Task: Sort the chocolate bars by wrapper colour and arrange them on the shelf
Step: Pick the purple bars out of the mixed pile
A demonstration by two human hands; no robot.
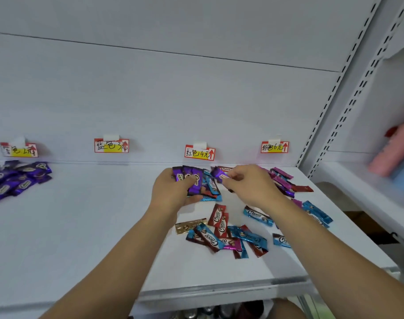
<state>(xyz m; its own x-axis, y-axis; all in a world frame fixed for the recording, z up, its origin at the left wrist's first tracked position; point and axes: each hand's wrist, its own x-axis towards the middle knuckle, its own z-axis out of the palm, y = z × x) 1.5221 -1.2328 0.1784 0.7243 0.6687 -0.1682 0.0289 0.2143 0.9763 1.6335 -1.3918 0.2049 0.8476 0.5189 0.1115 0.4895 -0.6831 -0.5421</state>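
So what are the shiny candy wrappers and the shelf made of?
The chocolate bar wrappers look like thin, glossy foil-like plastic: they crinkle and catch bright glints. The shelf looks like smooth white-painted metal, judging by its flat matte surface and silvery front edge, though coated board is possible.

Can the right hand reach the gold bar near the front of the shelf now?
Probably not at once: the right hand pinches a purple bar. The gold bar lies uncovered beside the left forearm, so the way is otherwise free.
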